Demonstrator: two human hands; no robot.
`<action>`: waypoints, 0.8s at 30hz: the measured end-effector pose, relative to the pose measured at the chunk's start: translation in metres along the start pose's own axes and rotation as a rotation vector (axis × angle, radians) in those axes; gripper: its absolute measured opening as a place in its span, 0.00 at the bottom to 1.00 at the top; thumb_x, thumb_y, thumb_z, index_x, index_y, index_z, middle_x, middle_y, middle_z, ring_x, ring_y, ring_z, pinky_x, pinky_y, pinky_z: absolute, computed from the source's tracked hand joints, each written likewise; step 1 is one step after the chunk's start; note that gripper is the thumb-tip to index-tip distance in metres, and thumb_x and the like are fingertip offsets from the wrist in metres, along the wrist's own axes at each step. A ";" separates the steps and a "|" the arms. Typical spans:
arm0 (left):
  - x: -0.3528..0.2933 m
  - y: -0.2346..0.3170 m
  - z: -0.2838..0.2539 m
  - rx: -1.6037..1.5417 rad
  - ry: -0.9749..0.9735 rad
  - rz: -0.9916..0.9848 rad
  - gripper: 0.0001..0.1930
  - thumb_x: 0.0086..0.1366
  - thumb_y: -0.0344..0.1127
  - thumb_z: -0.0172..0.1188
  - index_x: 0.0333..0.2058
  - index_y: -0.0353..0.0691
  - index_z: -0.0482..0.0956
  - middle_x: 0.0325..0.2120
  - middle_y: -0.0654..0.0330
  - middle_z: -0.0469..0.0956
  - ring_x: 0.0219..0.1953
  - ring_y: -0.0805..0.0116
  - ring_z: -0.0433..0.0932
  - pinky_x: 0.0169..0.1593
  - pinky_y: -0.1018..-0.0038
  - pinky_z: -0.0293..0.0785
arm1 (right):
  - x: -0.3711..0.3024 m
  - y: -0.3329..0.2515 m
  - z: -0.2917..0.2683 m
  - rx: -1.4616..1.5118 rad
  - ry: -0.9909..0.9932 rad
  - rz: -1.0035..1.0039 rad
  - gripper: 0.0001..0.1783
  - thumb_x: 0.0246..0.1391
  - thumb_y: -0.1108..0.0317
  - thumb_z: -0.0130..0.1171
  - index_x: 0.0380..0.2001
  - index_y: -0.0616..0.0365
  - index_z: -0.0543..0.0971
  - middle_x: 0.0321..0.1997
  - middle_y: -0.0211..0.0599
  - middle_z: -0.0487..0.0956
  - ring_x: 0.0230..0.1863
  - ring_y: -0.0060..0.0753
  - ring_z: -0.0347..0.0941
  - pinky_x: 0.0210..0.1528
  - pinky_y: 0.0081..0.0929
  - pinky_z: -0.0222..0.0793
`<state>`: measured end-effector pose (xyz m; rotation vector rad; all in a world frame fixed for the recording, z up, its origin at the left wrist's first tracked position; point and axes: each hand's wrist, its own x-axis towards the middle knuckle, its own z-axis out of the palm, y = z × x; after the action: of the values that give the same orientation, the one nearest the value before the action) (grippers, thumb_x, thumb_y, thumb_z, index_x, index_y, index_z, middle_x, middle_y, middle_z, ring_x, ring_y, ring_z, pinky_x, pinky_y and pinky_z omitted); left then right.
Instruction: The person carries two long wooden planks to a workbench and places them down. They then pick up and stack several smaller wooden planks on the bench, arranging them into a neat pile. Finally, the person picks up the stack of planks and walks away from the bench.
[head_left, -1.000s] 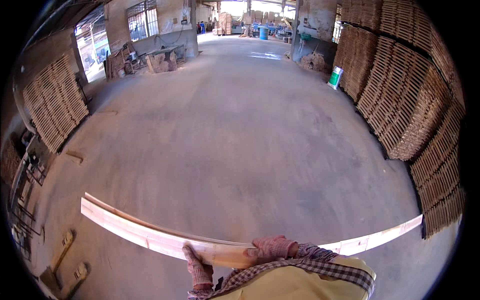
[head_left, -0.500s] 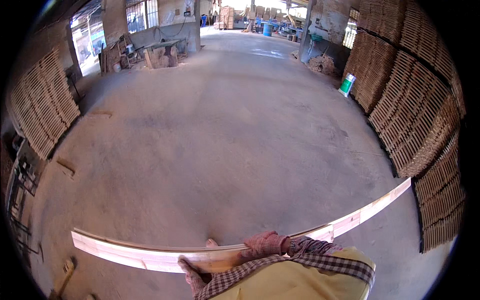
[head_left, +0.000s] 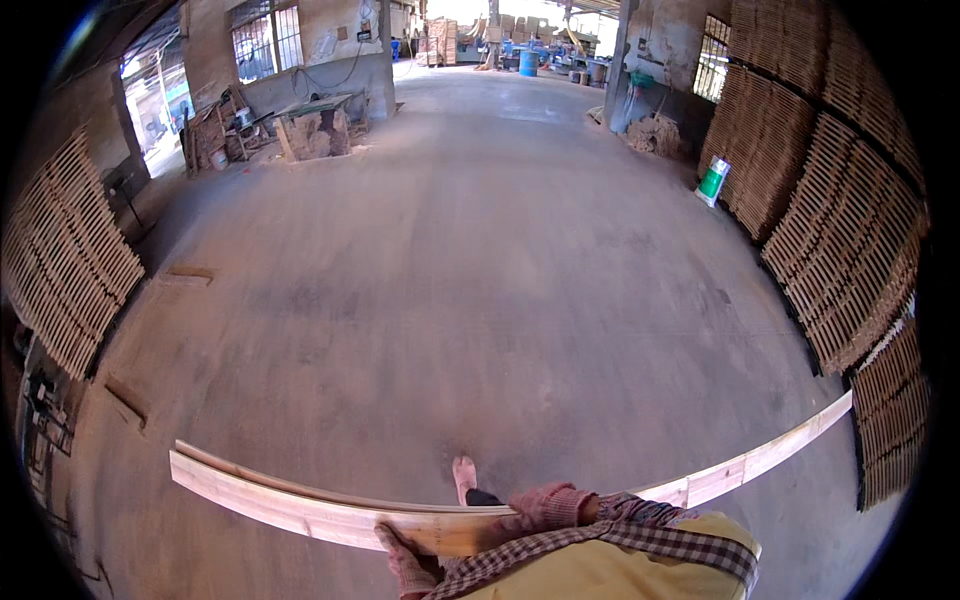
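Observation:
Long pale wooden boards (head_left: 270, 508), at least two laid face to face, stretch across in front of my body. Their left ends are slightly fanned apart, and the far right end (head_left: 790, 445) comes close to a wood stack. My left hand (head_left: 402, 562), in a knitted glove, is closed on the near face with the thumb showing. Gloved in reddish knit, my right hand (head_left: 548, 508) wraps over the top edge further right. The fingers of both hands are partly hidden behind the wood and a checkered cloth strip.
Tall stacks of wooden slats stand at right (head_left: 840, 240) and left (head_left: 75, 260). A green and white container (head_left: 712, 182) sits by the right stacks. Loose wood pieces (head_left: 126, 402) lie on the floor at left. A blue barrel (head_left: 528, 63) stands far ahead.
I have moved forward over the floor, and the side stacks and container have shifted outward in view. A foot now shows further out beyond the boards. Both hands keep their grip.

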<state>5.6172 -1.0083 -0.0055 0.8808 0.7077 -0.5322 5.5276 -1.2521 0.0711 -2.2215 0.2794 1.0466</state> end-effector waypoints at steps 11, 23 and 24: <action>0.224 0.122 0.198 -0.053 -0.102 -0.040 0.48 0.58 0.76 0.55 0.65 0.44 0.63 0.61 0.55 0.68 0.61 0.55 0.69 0.63 0.55 0.69 | 0.181 -0.028 -0.288 -0.091 0.062 -0.043 0.47 0.56 0.23 0.43 0.49 0.60 0.77 0.43 0.58 0.82 0.47 0.58 0.79 0.52 0.50 0.72; 0.475 0.283 0.426 0.046 0.072 -0.093 0.44 0.59 0.73 0.59 0.60 0.41 0.69 0.52 0.56 0.76 0.50 0.59 0.77 0.54 0.60 0.77 | 0.392 -0.070 -0.554 -0.094 0.140 0.073 0.42 0.56 0.26 0.49 0.53 0.54 0.77 0.47 0.54 0.82 0.50 0.58 0.78 0.53 0.48 0.71; 0.493 0.294 0.442 0.092 0.078 -0.100 0.44 0.59 0.73 0.58 0.62 0.42 0.68 0.52 0.56 0.76 0.50 0.58 0.77 0.54 0.59 0.78 | 0.406 -0.074 -0.569 -0.077 0.128 0.094 0.42 0.56 0.26 0.48 0.53 0.54 0.77 0.47 0.54 0.82 0.51 0.57 0.78 0.53 0.48 0.71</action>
<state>6.2870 -1.2840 -0.0284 0.9594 0.8062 -0.6267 6.1734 -1.5291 0.0661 -2.3695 0.4094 0.9801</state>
